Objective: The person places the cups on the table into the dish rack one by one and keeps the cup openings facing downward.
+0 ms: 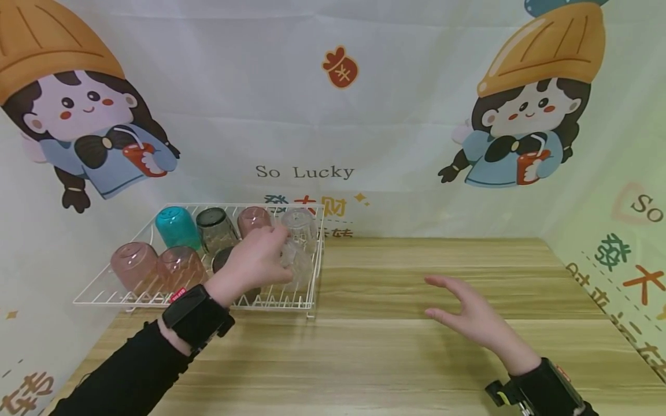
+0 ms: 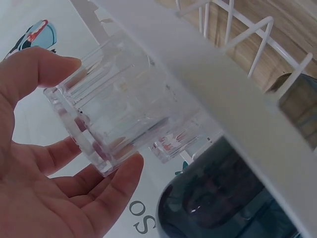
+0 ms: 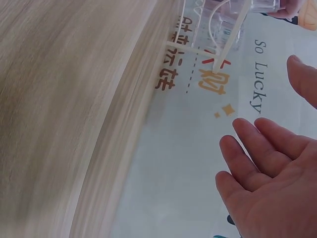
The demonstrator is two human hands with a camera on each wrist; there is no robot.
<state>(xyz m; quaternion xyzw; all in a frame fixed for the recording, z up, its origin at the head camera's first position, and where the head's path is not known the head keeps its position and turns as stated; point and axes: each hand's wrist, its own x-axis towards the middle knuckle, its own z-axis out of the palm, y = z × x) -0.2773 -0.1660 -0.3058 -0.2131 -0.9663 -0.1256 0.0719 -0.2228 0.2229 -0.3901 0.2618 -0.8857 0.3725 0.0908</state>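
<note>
My left hand (image 1: 256, 257) reaches over the white wire rack (image 1: 318, 271) and grips a clear ribbed glass (image 2: 116, 99) at its front right corner. In the left wrist view the thumb lies on one side of the glass's base and the fingers on the other. Behind it another clear glass (image 1: 302, 222) stands upside down. A dark glass (image 2: 218, 193) sits beside the held one, partly hidden by the hand in the head view. Over the table to the right, my right hand (image 1: 470, 312) is held with thumb and fingers apart, holding nothing.
Also upside down on the rack are a teal glass (image 1: 177, 227), a grey glass (image 1: 214, 228) and several pink glasses (image 1: 132, 263). The rack stands at the left of the wooden table (image 1: 385, 358). A printed cloth (image 1: 406, 133) hangs behind.
</note>
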